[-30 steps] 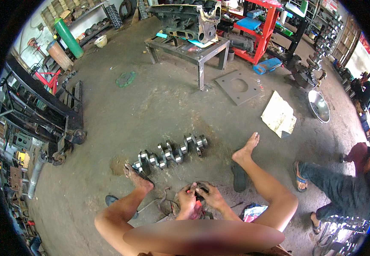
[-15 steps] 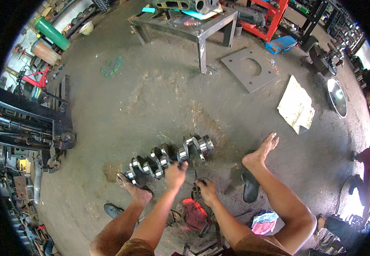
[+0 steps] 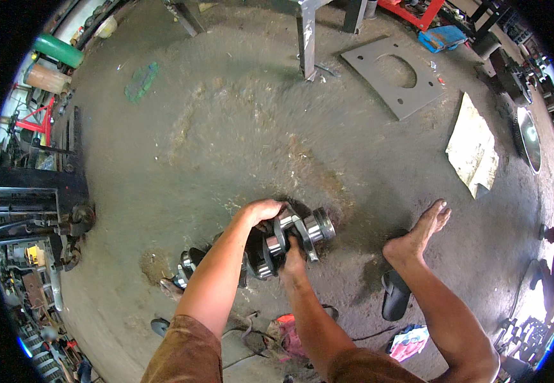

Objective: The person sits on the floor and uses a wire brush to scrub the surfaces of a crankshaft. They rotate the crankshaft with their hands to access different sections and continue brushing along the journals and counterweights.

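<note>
A shiny steel crankshaft (image 3: pixel 265 258) lies on the grey floor in front of me, slanting from lower left to upper right. My left hand (image 3: pixel 265 211) reaches over its far side, gripping it near the right-hand throws; its fingertips are partly hidden. From the near side, my right hand (image 3: pixel 295 260) holds the shaft between two webs, some of its fingers out of sight behind the metal. My left forearm covers the middle of the crankshaft. Below my right wrist lies a reddish cloth (image 3: pixel 284 337).
My bare right foot (image 3: pixel 420 236) stands on the floor, a black sandal (image 3: pixel 395 297) beside it. A steel plate with a large hole (image 3: pixel 385 76), a pale sheet (image 3: pixel 471 150) and a metal table leg (image 3: pixel 307 45) are farther off. Black lifting equipment (image 3: pixel 40 191) stands left.
My left hand has moved to the crankshaft's far side. My right hand has left the dark pointed thing near the cloth and come up onto the shaft. The view has tipped downward.
</note>
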Demonstrator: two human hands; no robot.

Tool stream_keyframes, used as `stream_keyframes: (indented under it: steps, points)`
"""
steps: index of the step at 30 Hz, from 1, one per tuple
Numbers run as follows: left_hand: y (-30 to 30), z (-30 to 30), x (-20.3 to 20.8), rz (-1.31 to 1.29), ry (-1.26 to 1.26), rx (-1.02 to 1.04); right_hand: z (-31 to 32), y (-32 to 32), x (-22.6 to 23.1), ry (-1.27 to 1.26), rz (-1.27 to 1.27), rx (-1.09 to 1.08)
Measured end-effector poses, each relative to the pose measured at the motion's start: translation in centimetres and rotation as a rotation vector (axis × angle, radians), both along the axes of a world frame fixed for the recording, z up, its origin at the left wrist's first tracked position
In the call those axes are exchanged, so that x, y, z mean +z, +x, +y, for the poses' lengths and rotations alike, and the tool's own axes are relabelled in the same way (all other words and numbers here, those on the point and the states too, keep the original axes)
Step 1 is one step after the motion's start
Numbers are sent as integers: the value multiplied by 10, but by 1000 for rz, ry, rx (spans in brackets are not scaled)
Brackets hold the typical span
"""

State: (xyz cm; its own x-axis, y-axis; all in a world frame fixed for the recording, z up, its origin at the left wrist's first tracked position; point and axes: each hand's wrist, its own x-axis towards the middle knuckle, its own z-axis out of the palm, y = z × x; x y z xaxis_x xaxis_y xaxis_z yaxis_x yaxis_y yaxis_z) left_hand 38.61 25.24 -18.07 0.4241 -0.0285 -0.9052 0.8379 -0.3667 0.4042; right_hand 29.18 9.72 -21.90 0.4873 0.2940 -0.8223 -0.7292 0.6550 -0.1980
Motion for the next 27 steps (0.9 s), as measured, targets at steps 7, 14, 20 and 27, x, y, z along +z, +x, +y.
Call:
stream_keyframes:
  steps: [7,14,20,27]
  points:
    - [9,20,-29,180,-140,20,-7,-6,-21,114,-98,92]
    - [4,6,-32,57,-34,448,-18,-1,10,-229,-242,346]
    - [10,2,11,-450,-243,1005,-107,-21,60,-582,-482,1100]
    - [8,0,114,-966,-119,1109,-203,-56,71,-394,-470,1243]
